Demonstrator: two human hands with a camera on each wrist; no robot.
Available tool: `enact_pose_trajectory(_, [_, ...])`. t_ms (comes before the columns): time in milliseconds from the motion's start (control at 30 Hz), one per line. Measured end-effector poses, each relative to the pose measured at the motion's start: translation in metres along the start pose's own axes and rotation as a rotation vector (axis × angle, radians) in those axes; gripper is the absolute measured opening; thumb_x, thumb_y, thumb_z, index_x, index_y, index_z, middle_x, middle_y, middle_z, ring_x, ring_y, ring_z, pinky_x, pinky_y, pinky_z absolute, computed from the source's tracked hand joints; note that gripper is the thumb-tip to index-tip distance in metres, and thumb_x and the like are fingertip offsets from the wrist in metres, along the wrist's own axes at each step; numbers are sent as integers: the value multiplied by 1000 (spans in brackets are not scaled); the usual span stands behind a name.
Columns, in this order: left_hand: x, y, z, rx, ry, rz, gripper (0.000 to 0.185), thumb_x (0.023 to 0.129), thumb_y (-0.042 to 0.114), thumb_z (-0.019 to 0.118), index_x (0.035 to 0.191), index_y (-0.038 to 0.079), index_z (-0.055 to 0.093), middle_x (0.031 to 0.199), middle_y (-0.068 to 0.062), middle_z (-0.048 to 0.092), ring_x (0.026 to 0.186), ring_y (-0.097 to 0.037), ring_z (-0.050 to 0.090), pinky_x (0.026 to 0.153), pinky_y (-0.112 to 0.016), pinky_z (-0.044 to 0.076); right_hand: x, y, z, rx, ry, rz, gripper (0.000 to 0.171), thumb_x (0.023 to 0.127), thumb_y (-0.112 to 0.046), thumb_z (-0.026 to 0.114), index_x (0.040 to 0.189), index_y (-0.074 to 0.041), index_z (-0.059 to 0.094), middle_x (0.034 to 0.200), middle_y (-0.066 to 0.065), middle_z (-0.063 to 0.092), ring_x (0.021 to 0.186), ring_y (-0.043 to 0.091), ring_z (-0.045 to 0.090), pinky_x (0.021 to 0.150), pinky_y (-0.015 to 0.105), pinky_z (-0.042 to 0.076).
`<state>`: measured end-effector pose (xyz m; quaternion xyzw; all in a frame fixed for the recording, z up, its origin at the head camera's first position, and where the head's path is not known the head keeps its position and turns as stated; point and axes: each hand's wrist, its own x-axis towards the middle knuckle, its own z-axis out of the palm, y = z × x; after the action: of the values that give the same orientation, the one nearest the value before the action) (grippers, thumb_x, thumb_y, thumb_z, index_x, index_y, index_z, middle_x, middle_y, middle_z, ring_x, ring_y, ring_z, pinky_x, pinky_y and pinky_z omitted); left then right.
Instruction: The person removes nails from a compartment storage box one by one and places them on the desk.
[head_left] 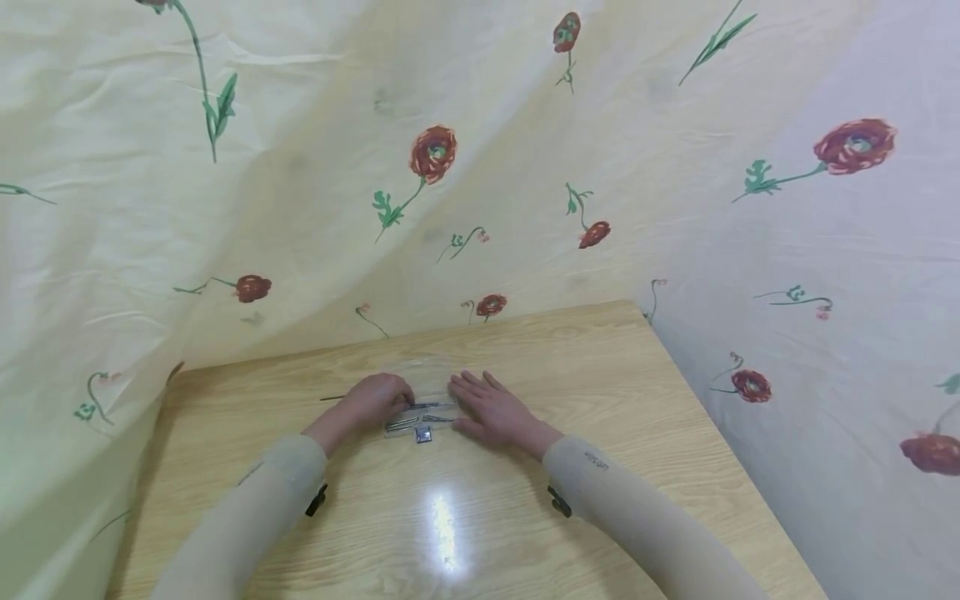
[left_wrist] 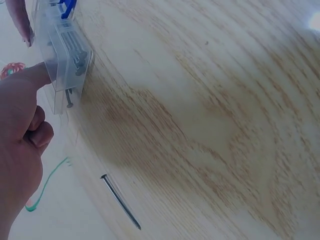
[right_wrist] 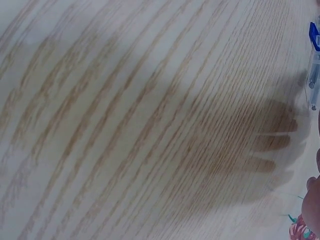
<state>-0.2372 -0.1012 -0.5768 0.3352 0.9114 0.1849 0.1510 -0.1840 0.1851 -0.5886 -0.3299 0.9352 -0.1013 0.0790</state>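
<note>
Clear plastic box [head_left: 420, 412] of nails, table [head_left: 600, 375] centre, between two hands.
Left hand [head_left: 372, 402] at its 9 o'clock, fingers curled, thumb pressing box end; right hand [head_left: 491, 408] at 3 o'clock, flat, fingers straight, holding nothing. Risk: box tips under thumb pressure, nails spill; loose nail [left_wrist: 120, 201] may roll off.

1. This looks like a small corner set up for filming, not a real room.
2. A flowery cloth [head_left: 450, 167] hangs across the whole top of the frame like a wall.
3. A plain wooden table [head_left: 600, 367] fills the bottom.
</note>
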Motion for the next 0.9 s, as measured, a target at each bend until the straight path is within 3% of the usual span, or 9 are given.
enact_pose_trajectory(467, [-3,-5,-2,50,33,77,12,98,8,75,108,11,82,107,-5,79,102,-24,75,95,-44,60,3,0,0,-4,2,8,73,110,-52,52,167,-11,33,174,7,29,163,27,23,132,50,11])
enact_pose_trajectory(633, [-1,-5,-3,118,39,122,10,96,10,78,105,11,83,97,0,76,91,-19,72,87,-39,61,3,1,-1,-10,-1,8,73,110,-52,51,167,-11,33,174,6,29,163,27,23,132,50,11])
enact_pose_trajectory(733, [1,-5,-3,140,43,124,6,96,9,79,99,11,82,93,1,75,86,-17,71,83,-37,62,4,2,-1,-5,-1,7,73,111,-53,50,167,-11,33,174,6,28,163,26,22,133,49,9])
enact_pose_trajectory(900, [1,-6,-1,112,48,84,6,97,10,78,101,11,81,98,-2,78,91,-19,73,87,-39,62,4,1,-2,5,0,6,73,111,-52,50,167,-10,33,174,8,29,163,27,23,132,50,10])
